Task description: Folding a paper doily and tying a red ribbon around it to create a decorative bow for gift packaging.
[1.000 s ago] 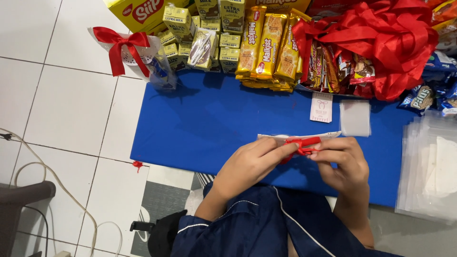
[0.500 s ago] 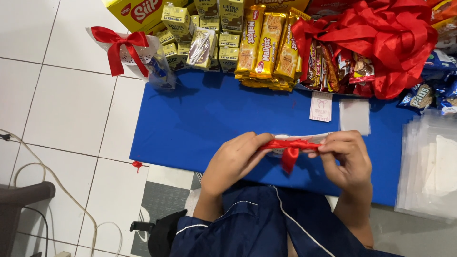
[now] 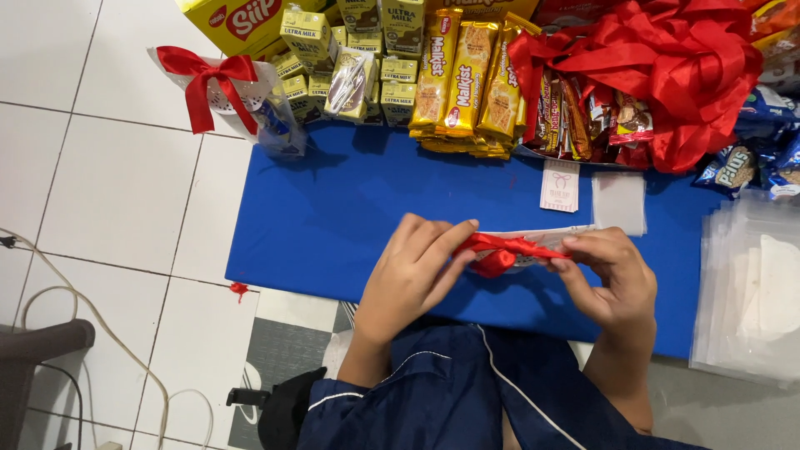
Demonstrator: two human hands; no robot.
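White floor tiles surround a blue mat (image 3: 333, 217), and above its near edge both hands meet on a red ribbon (image 3: 504, 248) wrapped around the neck of a small clear bag (image 3: 546, 235). The left hand (image 3: 412, 279) pinches one end of the ribbon between thumb and fingertips, closed on it, while the right hand (image 3: 608, 279) grips the other end the same way, so the two hands sit close together with the knot between them. A finished bag with a red bow (image 3: 208, 83) stands at the mat's far left corner, beside yellow drink cartons (image 3: 350, 58) and long yellow biscuit packs (image 3: 467, 75); a heap of red ribbon (image 3: 667, 58) lies over snacks at the far right, and clear plastic bags (image 3: 750, 283) are stacked to the right. To tie this well, it seems wise to pull both ends evenly and outward, keeping the loops equal and the knot snug against the bag's gathered neck so it does not slip.
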